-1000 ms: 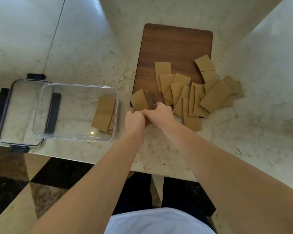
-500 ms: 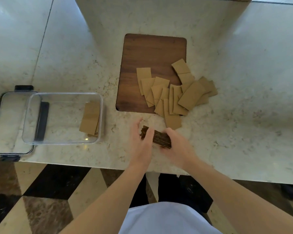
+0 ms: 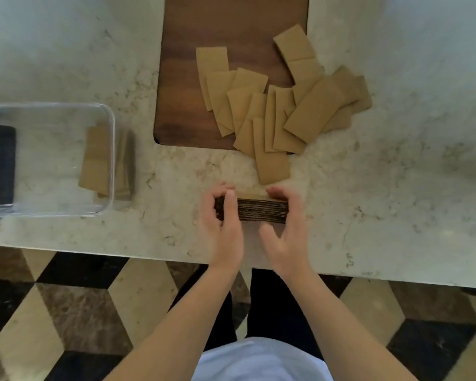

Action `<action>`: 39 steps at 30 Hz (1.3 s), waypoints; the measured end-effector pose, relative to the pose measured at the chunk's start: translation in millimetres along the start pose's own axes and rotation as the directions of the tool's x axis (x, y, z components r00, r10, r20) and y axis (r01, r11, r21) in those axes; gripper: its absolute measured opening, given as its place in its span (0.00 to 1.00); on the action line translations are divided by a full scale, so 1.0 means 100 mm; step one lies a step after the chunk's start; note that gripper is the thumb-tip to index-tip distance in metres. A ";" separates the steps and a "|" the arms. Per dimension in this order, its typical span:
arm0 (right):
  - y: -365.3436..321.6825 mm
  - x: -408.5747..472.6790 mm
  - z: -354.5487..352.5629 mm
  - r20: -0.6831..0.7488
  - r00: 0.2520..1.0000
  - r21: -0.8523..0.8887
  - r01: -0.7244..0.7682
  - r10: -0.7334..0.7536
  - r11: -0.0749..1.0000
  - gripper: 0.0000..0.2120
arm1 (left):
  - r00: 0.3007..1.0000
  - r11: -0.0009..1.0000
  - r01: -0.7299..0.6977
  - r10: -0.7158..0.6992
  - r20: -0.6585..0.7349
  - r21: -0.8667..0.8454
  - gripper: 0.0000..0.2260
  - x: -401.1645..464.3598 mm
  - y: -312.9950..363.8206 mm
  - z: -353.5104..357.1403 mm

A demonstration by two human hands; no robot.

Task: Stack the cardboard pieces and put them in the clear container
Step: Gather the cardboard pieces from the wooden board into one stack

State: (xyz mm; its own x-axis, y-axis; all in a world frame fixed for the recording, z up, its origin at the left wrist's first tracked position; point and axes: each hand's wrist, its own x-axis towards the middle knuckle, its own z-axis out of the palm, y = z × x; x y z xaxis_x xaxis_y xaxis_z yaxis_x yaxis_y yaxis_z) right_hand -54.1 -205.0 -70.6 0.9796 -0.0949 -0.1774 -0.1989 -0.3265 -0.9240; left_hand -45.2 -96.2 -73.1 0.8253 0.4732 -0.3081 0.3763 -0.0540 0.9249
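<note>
A stack of brown cardboard pieces [image 3: 259,209] rests on the marble counter near its front edge, its layered side facing me. My left hand [image 3: 221,221] grips its left end and my right hand [image 3: 287,224] presses on its right end. Several loose cardboard pieces [image 3: 280,105] lie fanned out over the lower right of the wooden board [image 3: 193,50] and onto the counter. The clear container [image 3: 105,119] stands at the left, with a few cardboard pieces [image 3: 95,160] lying in its right end.
The container's lid with a black clip [image 3: 4,163] lies under or behind the container at the far left. The counter's front edge [image 3: 121,250] runs just below my hands, with a checkered floor beyond it.
The stack, held in both hands, came off the board's lower left corner toward the counter's front edge and was turned level. The camera moved closer and to the right.
</note>
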 end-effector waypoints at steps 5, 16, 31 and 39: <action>0.03 0.08 0.25 -0.266 0.960 0.205 -0.030 0.085 0.978 0.10 | 0.991 0.989 -0.015 -0.004 -0.131 -0.146 0.08 0.06 -0.10 0.13; 0.02 0.15 0.17 -0.366 0.913 0.327 -0.054 0.179 0.943 0.11 | 0.987 0.977 -0.135 0.119 -0.107 -0.163 0.04 0.11 -0.03 0.08; 0.00 0.25 0.30 -0.428 0.876 0.296 -0.096 0.222 0.950 0.07 | 0.982 0.983 -0.182 0.179 -0.057 -0.038 0.12 0.01 -0.21 0.13; -0.02 0.29 0.30 -0.396 0.881 0.352 -0.115 0.260 0.929 0.06 | 0.979 0.980 -0.198 0.196 -0.064 -0.032 0.15 0.12 -0.22 0.16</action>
State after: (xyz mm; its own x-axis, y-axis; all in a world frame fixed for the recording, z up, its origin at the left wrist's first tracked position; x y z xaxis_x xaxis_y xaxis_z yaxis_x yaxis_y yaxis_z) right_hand -24.4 -178.8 -84.3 0.7994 -0.5406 -0.2621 -0.2873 0.0391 -0.9571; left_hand -37.4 -103.4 -100.8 0.8545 0.5084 -0.1064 0.1916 -0.1181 0.9743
